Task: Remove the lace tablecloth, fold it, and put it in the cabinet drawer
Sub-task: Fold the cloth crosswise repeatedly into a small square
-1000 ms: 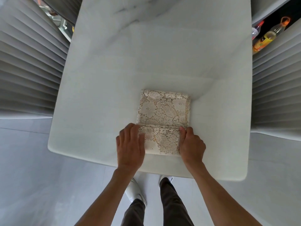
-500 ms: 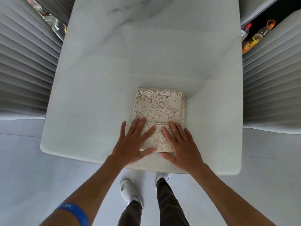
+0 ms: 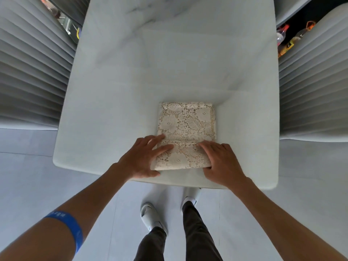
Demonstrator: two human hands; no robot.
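The lace tablecloth (image 3: 186,121) lies folded into a small cream rectangle on the white marble table (image 3: 169,63), close to the near edge. My left hand (image 3: 139,161) holds its near left corner, with fingers laid on top and the thumb along the near edge. My right hand (image 3: 222,162) holds the near right corner the same way, its thumb tucked at the near edge. The near flap is folded over the rest. No cabinet drawer is in view.
Grey ribbed chairs stand on both sides of the table, one at the left (image 3: 28,72) and one at the right (image 3: 316,81). Bottles (image 3: 288,40) sit in a dark gap at the far right. My feet stand on the pale floor below the table's edge.
Both hands lay flat on top of the near flap half a second ago. They have since slid outward to its two near corners, thumbs dropping to the near edge.
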